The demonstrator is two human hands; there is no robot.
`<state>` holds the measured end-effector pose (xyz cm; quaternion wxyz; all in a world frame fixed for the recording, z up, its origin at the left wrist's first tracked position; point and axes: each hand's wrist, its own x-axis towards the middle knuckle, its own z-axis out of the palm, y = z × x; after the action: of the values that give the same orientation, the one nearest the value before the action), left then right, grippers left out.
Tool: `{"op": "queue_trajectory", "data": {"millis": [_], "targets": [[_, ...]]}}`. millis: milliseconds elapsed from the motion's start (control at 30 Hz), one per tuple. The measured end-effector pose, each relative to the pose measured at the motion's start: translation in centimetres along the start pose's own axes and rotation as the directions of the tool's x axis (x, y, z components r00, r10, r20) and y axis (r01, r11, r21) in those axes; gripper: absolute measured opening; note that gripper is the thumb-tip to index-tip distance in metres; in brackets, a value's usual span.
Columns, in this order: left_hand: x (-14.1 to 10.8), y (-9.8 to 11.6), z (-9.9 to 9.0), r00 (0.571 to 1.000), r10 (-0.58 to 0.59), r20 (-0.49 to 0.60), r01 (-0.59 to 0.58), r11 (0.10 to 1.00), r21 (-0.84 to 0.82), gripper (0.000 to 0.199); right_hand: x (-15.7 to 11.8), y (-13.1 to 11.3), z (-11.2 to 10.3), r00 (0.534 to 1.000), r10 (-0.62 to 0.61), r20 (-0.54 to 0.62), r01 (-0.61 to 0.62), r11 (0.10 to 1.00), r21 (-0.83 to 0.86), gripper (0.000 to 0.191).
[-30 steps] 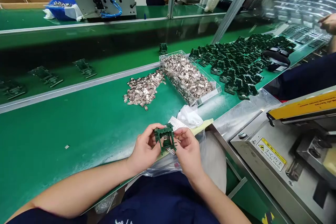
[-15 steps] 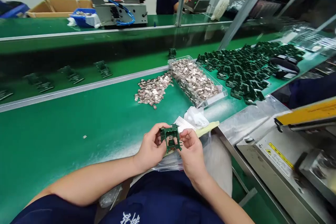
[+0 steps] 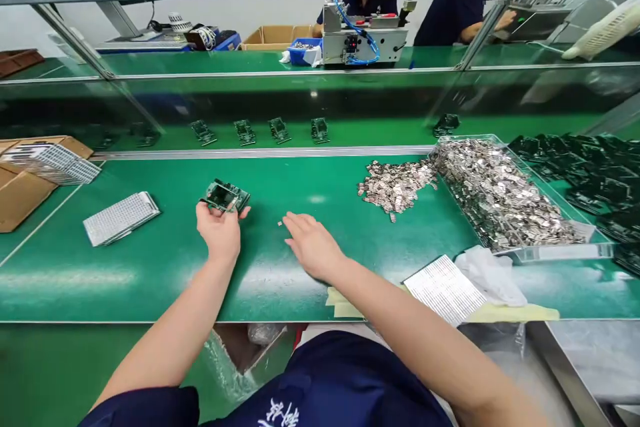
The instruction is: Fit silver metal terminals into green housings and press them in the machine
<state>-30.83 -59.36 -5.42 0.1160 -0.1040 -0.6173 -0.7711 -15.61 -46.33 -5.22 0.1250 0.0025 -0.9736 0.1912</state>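
Both your hands had come apart since the earlier frame, where they held the board together close to your body. Your left hand had carried the board off to the left, gripping it by its near edge, thumb on the near side, fingers partly hidden below. Board was tilted, held above the bench. Your right hand was empty and open, palm down, fingers stretched left, tips just beside a tiny chip on the bench. Couldn't tell if that palm touched the bench.

Left of the board: a stack of white grids flat on the bench, then a carton with more grids leaning in it. Right of your right hand: a loose metal pile, touching or nearly touching the clear tray, which was full of metal bits. Dark heap of boards sat beyond the tray, to its right. Nearer you, under the tray's left end: ribbed sheet, white bag beside it, yellow strip partly under both.

Behind the metal rail, spaced boards lay in a row, with one more near the tray's far corner. Across the line, one person was behind the machine, another to the right of it.
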Motion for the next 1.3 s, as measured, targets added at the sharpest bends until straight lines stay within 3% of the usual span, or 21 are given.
{"op": "queue_trajectory", "data": {"millis": [67, 133, 267, 400, 500, 633, 800, 900, 1033, 1167, 1233, 1300], "targets": [[1.0, -0.7, -0.1, 0.999, -0.019, -0.029, 0.019, 1.000, -0.014, 0.046, 1.8, -0.7, 1.3, 0.997, -0.050, 0.067, 0.060, 0.987, -0.152, 0.041], [0.8, -0.7, 0.3, 0.999, -0.038, 0.014, 0.039, 0.998, -0.045, 0.044, 1.8, -1.5, 2.0, 0.991, -0.093, 0.092, 0.109, 0.975, -0.194, 0.039], [-1.2, -0.1, 1.4, 0.985, -0.081, 0.153, 0.091, 0.994, -0.057, 0.044, -2.6, -3.4, 2.1, 0.969, -0.215, 0.118, 0.237, 0.948, -0.215, 0.036], [-2.2, 0.1, 1.9, 0.965, -0.150, 0.217, 0.165, 0.985, -0.052, 0.047, -6.9, -4.8, 1.2, 0.943, -0.316, 0.106, 0.330, 0.928, -0.173, 0.022], [-2.3, 0.0, 2.1, 0.959, -0.178, 0.221, 0.195, 0.979, -0.058, 0.046, -7.8, -5.5, 0.3, 0.965, -0.212, 0.151, 0.228, 0.969, -0.098, 0.009], [-2.3, -0.3, 2.3, 0.963, -0.181, 0.198, 0.195, 0.979, -0.058, 0.047, -7.1, -6.0, -0.8, 0.975, -0.013, 0.223, 0.030, 0.997, -0.074, 0.015], [-2.6, -0.6, 2.6, 0.968, -0.167, 0.185, 0.180, 0.982, -0.051, 0.050, -6.3, -6.0, -1.6, 0.944, 0.090, 0.319, -0.090, 0.996, -0.013, 0.031], [-2.6, -0.8, 2.6, 0.965, -0.178, 0.195, 0.184, 0.983, -0.017, 0.050, -6.1, -5.9, -1.3, 0.930, 0.104, 0.354, -0.098, 0.995, -0.037, 0.030], [-2.3, -0.8, 2.5, 0.962, -0.177, 0.206, 0.184, 0.983, -0.013, 0.052, -6.5, -5.6, -0.6, 0.958, 0.055, 0.281, -0.058, 0.998, 0.003, 0.013], [-4.2, 0.8, 3.0, 0.942, -0.180, 0.284, 0.191, 0.981, -0.011, 0.054, -8.7, -3.9, -2.2, 0.986, 0.150, 0.070, -0.165, 0.923, 0.347, 0.015], [-6.9, 2.1, 4.2, 0.877, -0.229, 0.422, 0.251, 0.968, 0.003, 0.052, -10.8, -2.5, -4.1, 0.946, 0.317, -0.073, -0.223, 0.796, 0.562, 0.014], [-10.5, 3.7, 6.0, 0.746, -0.276, 0.606, 0.335, 0.942, 0.017, 0.049, -13.3, -1.2, -6.1, 0.839, 0.505, -0.204, -0.239, 0.678, 0.696, 0.010]]}}
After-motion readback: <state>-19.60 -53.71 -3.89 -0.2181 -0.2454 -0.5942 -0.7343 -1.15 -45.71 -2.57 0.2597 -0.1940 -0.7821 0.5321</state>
